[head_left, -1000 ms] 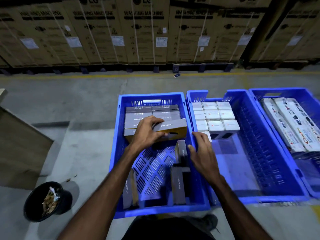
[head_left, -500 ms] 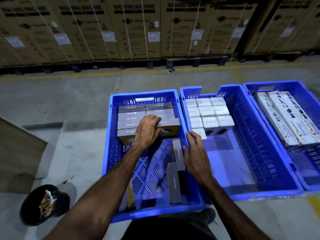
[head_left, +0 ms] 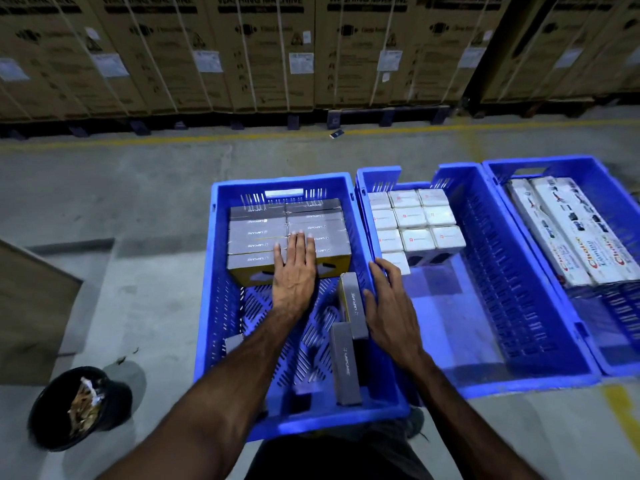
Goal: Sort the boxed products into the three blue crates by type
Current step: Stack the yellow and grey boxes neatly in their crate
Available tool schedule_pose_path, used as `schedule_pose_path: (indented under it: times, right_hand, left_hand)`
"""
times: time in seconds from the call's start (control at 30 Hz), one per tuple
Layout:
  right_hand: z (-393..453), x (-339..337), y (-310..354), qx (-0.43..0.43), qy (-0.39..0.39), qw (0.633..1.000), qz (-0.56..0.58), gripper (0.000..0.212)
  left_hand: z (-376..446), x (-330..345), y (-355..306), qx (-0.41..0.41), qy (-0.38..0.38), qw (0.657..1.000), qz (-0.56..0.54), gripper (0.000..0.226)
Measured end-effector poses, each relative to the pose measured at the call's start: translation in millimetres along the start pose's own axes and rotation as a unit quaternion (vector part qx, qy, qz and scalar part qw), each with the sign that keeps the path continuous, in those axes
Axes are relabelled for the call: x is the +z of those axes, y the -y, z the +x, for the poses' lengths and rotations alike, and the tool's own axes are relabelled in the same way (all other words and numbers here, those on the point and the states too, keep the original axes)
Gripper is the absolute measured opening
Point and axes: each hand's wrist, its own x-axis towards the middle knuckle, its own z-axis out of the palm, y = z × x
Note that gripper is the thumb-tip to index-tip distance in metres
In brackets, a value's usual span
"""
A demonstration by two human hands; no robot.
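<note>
"WASHING MACHINE" in black on the tall cardboard cartons [head_left: 263,50], far beyond the fingers. "LAPCARE" on the grey boxes [head_left: 256,233] under the left hand's fingers [head_left: 298,242], also on the grey box on edge [head_left: 353,306] just left of the right hand's fingers [head_left: 384,268]. White small boxes [head_left: 415,216]: red logo, text too small. Long white boxes [head_left: 568,233], far right: red script, unreadable. Carton stickers illegible.

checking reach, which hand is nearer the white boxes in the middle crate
Right. The right hand rests on the crate wall beside the white boxes; the left hand lies flat on grey boxes, farther away.
</note>
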Motion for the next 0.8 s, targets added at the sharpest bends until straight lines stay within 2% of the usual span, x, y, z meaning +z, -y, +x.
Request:
schedule_pose_path:
  times: [0.17,0.33,0.37,0.43,0.5,0.53,0.57,0.67,0.73,0.8]
  right_hand:
    - [0.2,1.2,-1.0,-0.005,-0.001,1.0,-0.005,0.047]
    - [1.7,0.0,0.3,-0.001,0.001,1.0,0.002,0.048]
    - [1.7,-0.7,1.0,-0.001,0.001,1.0,0.003,0.048]
    - [1.4,-1.5,1.4,-0.001,-0.002,1.0,0.005,0.049]
    - [1.0,-1.9,1.7,-0.001,-0.002,1.0,0.01,0.05]
    - [0.8,-2.2,1.7,-0.001,-0.003,1.0,0.014,0.05]
    - [0.6,-2.3,1.3,-0.003,-0.003,1.0,0.017,0.05]
    - [0.8,-2.5,-0.4,-0.008,-0.005,1.0,0.023,0.05]
    - [0.6,-2.3,-1.7,-0.007,-0.003,1.0,0.027,0.051]
    - [-0.3,-2.1,-2.8,-0.003,0.0,0.999,0.034,0.053]
  left_hand:
    - [3.1,-0.2,-6.3,-0.019,0.041,0.999,0.011,0.08]
    - [-0.6,-26.6,-5.2,-0.009,0.105,0.994,0.005,0.108]
    - [-3.4,-28.8,-6.7,-0.01,0.1,0.995,-0.019,0.109]
    - [-19.5,-36.7,-13.5,-0.028,0.046,0.993,-0.105,0.093]
    - [-46.1,-40.9,-25.1,-0.062,-0.052,0.97,-0.229,0.066]
    - [-59.4,-43.0,-32.3,-0.081,-0.082,0.953,-0.279,0.054]
    - [-70.2,-45.8,-39.6,-0.103,-0.081,0.939,-0.317,0.049]
    - [-74.6,-48.3,-58.1,-0.18,0.044,0.896,-0.404,0.061]
    - [-66.7,-48.0,-66.2,-0.205,0.124,0.846,-0.476,0.076]
    - [-60.5,-39.2,-71.3,-0.224,0.154,0.81,-0.52,0.087]
